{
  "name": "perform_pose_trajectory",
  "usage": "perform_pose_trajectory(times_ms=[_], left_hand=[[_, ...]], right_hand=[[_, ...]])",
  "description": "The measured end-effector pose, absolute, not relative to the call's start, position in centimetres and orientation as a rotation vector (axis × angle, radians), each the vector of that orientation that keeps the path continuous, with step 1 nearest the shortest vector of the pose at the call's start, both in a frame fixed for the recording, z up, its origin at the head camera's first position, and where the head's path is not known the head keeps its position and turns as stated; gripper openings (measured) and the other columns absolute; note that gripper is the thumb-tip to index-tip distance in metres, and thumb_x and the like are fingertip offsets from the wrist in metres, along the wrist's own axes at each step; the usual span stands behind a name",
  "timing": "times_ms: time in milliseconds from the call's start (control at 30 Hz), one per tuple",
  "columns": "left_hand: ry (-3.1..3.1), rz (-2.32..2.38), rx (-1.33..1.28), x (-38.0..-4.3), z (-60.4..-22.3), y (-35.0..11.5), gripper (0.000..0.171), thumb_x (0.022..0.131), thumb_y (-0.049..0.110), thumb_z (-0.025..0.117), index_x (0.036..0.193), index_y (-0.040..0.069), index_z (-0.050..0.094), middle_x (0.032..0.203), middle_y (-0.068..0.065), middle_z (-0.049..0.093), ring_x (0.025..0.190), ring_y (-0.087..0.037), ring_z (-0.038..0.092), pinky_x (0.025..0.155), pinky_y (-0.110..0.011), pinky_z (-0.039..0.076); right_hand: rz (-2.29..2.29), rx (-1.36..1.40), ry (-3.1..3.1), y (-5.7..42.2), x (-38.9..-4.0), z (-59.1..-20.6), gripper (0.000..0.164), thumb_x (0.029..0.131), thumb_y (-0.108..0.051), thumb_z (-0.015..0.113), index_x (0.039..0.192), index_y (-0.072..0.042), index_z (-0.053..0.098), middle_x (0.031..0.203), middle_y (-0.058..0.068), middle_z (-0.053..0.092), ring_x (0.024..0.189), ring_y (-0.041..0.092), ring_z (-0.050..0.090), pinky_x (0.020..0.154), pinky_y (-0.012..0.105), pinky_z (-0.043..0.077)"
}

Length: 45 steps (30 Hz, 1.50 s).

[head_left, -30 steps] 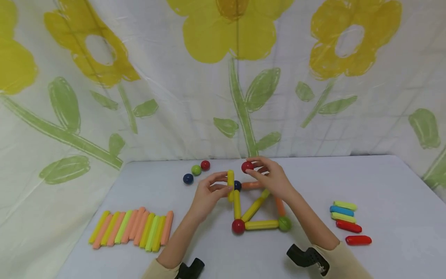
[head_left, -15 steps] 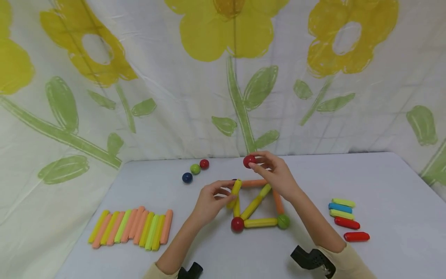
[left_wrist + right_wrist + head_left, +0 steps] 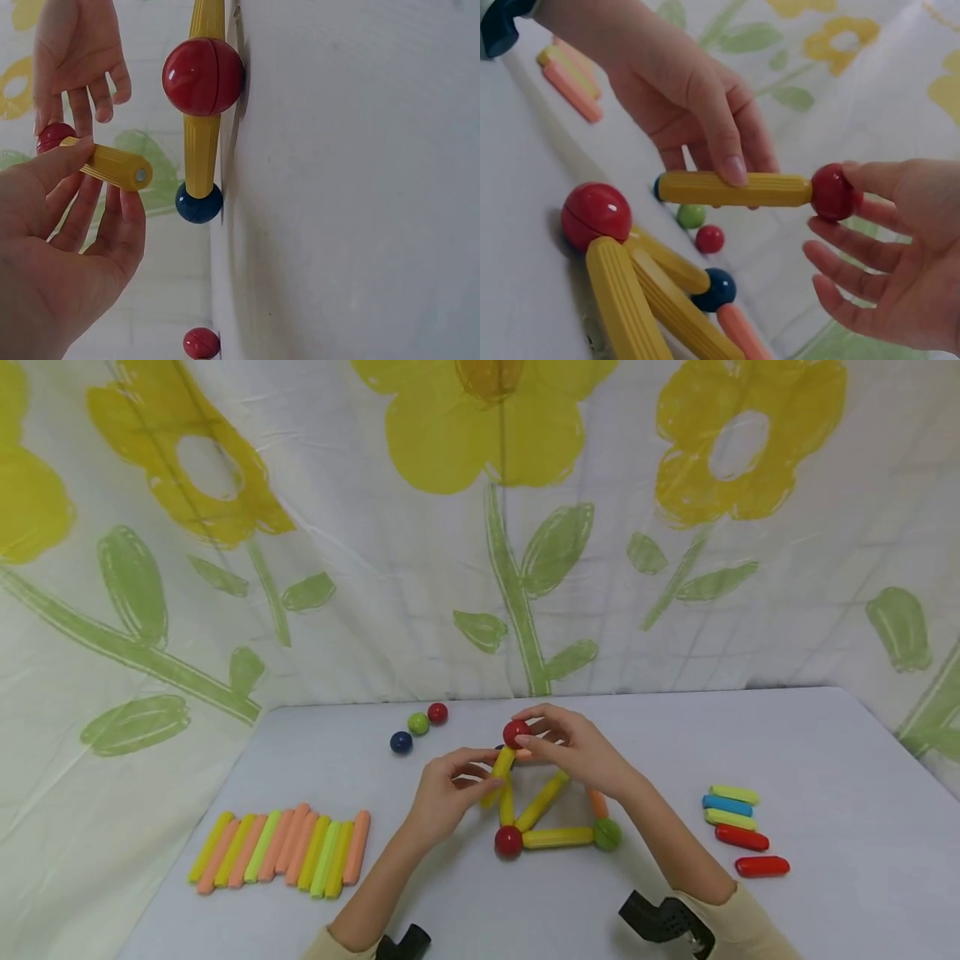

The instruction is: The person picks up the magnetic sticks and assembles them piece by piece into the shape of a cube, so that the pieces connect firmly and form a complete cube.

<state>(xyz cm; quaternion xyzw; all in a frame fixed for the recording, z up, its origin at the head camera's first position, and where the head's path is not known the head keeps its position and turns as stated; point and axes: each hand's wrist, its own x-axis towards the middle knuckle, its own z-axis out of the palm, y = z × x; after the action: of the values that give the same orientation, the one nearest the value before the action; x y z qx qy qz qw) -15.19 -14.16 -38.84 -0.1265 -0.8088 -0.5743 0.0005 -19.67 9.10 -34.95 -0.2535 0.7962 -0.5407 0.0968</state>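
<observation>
My left hand [image 3: 444,793] pinches a yellow ridged rod [image 3: 731,189] around its middle, above the table. With thumb and fingers my right hand [image 3: 581,750] grips a red ball [image 3: 832,192], which meets one end of that rod. A metal disc shows in the rod's free end in the left wrist view. Below both hands lies a frame of rods and balls: a red ball [image 3: 508,842] at its near left corner, a green ball [image 3: 607,834] at the near right, and a dark blue ball [image 3: 199,202] at the far left. A yellow rod [image 3: 542,802] runs diagonally across it.
Several yellow, orange and green rods [image 3: 277,852] lie in a row at left. Loose dark blue [image 3: 401,742], green [image 3: 417,723] and red balls [image 3: 438,713] sit at the back. Short red, blue and green pieces [image 3: 738,837] lie at right on the white table [image 3: 847,827].
My right hand has moved left and down, bringing the red ball to the rod's end. My left hand has lowered slightly and tilted the yellow rod from upright.
</observation>
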Motion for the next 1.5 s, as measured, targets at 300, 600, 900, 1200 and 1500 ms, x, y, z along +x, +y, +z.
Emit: perform_pose_trajectory(times_ms=[300, 600, 900, 1200, 1500], left_hand=[[-2.513, -1.834, -0.315, -15.5, -39.6, -14.0, 0.028, 0.098, 0.005, 0.075, 0.126, 0.004, 0.075, 0.121, -0.013, 0.076, 0.111, -0.029, 0.071, 0.093, -0.032, 0.061], [-2.549, -1.813, -0.162, -16.2, -40.5, -14.5, 0.024, 0.101, 0.006, 0.069, 0.124, 0.001, 0.075, 0.120, -0.013, 0.075, 0.108, -0.029, 0.072, 0.091, -0.037, 0.063], [-2.544, -1.887, -0.111, -16.4, -40.6, -15.1, 0.026, 0.101, 0.005, 0.069, 0.126, -0.002, 0.073, 0.120, -0.015, 0.074, 0.105, -0.031, 0.073, 0.086, -0.032, 0.064], [-2.584, -1.804, -0.030, -16.3, -39.4, -16.4, 0.028, 0.100, 0.007, 0.070, 0.127, -0.002, 0.073, 0.119, -0.016, 0.074, 0.103, -0.034, 0.073, 0.086, -0.037, 0.064], [-2.476, -1.772, 0.136, -16.9, -37.3, -20.2, 0.033, 0.101, 0.004, 0.069, 0.132, -0.008, 0.067, 0.127, -0.023, 0.069, 0.106, -0.028, 0.071, 0.083, -0.020, 0.060]], right_hand=[[-1.709, -0.788, 2.435, 9.0, -19.4, -34.4, 0.037, 0.103, -0.014, 0.069, 0.138, -0.004, 0.064, 0.123, 0.015, 0.072, 0.102, 0.036, 0.069, 0.090, 0.041, 0.059], [-1.799, -0.779, 2.638, 8.4, -19.7, -35.1, 0.038, 0.099, -0.011, 0.075, 0.135, -0.006, 0.068, 0.121, 0.014, 0.073, 0.097, 0.026, 0.068, 0.083, 0.026, 0.058], [-1.787, -0.732, 2.653, 8.1, -19.9, -36.1, 0.039, 0.099, -0.012, 0.075, 0.136, -0.006, 0.067, 0.125, 0.013, 0.073, 0.097, 0.025, 0.068, 0.084, 0.028, 0.059], [-1.772, -0.745, 2.672, 8.1, -20.1, -36.4, 0.039, 0.100, -0.013, 0.075, 0.137, -0.008, 0.066, 0.126, 0.016, 0.072, 0.096, 0.025, 0.068, 0.084, 0.032, 0.059], [-1.756, -0.718, 2.682, 8.3, -20.1, -36.3, 0.038, 0.100, -0.015, 0.075, 0.137, -0.011, 0.067, 0.125, 0.014, 0.073, 0.094, 0.024, 0.068, 0.083, 0.030, 0.058]])
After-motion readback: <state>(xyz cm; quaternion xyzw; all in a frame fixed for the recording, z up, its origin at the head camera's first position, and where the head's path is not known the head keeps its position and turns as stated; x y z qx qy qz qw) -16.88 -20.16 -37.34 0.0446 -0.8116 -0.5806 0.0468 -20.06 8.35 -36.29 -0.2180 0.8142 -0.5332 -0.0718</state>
